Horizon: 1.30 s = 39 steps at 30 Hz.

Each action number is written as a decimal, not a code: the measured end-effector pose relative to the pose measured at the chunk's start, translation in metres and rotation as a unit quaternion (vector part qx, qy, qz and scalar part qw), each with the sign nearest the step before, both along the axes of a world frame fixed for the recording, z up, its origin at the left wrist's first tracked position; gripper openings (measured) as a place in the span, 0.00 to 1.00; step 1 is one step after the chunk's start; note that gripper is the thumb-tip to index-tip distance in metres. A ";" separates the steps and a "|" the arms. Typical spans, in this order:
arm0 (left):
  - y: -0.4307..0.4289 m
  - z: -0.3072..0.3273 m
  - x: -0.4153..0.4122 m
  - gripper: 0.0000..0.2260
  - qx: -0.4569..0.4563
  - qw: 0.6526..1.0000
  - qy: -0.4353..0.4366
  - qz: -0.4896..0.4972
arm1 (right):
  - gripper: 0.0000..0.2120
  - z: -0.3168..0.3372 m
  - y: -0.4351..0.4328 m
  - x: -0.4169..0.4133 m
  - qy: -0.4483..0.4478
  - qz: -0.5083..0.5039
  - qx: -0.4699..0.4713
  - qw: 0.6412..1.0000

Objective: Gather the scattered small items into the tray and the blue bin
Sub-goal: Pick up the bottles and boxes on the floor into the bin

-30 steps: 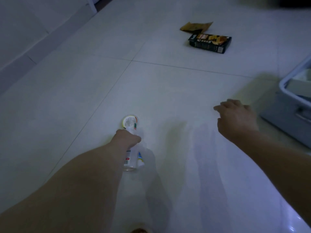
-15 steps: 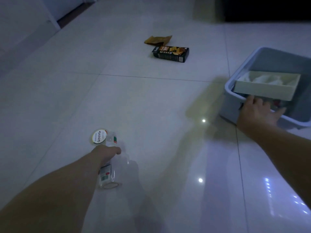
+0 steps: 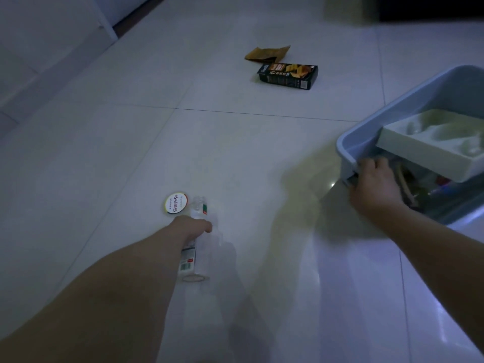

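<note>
My left hand grips a clear plastic bottle that lies on the white tiled floor, its neck pointing away from me. A round white lid with a printed label lies just beyond the hand, touching or nearly touching the bottle's neck. My right hand holds the near left rim of the blue bin at the right. A pale compartment tray rests tilted across the bin's top, with several small items dimly visible under it.
A dark snack box lies on the floor further ahead, with a brown paper wrapper just behind it. A white cabinet or wall base runs along the left. The room is dim.
My right hand swung from mid-air over the floor to the blue bin and closed on its rim. The view panned right, revealing the bin. My left hand stayed on the bottle.
</note>
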<state>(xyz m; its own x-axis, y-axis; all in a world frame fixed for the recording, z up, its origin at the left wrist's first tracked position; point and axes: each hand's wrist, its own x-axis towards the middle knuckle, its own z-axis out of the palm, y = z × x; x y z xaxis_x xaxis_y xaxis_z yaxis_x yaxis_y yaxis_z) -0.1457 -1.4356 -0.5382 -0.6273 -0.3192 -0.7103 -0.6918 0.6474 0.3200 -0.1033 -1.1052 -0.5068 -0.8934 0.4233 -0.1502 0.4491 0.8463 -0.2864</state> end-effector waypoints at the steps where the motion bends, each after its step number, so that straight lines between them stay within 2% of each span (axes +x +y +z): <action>1: 0.000 0.001 0.000 0.28 -0.006 1.000 0.000 -0.005 | 0.19 -0.004 -0.007 0.001 0.006 0.022 -0.008 1.000; 5: -0.002 0.004 0.002 0.26 -0.016 1.000 0.002 -0.015 | 0.20 -0.008 -0.031 0.001 0.012 0.089 -0.016 0.996; 11: -0.004 0.008 0.004 0.23 -0.009 1.000 0.003 -0.011 | 0.28 0.000 -0.042 -0.006 0.018 0.113 0.074 0.991; 22: -0.011 0.006 0.000 0.16 -0.018 0.999 0.022 -0.019 | 0.31 0.008 -0.071 0.002 0.023 0.225 0.036 0.973; 30: -0.019 0.000 -0.005 0.26 -0.020 0.998 0.056 -0.003 | 0.29 0.006 -0.094 -0.003 0.028 0.295 0.034 0.954; 32: -0.020 0.001 -0.006 0.25 -0.033 0.997 0.076 -0.010 | 0.29 0.006 -0.099 -0.003 0.032 0.304 0.017 0.952; 36: -0.014 0.013 -0.017 0.12 -0.029 0.988 0.153 0.001 | 0.29 0.006 -0.102 -0.004 0.036 0.314 0.024 0.948; 39: 0.002 0.033 -0.032 0.21 -0.013 0.975 0.218 0.028 | 0.30 0.005 -0.103 -0.003 0.037 0.312 0.038 0.949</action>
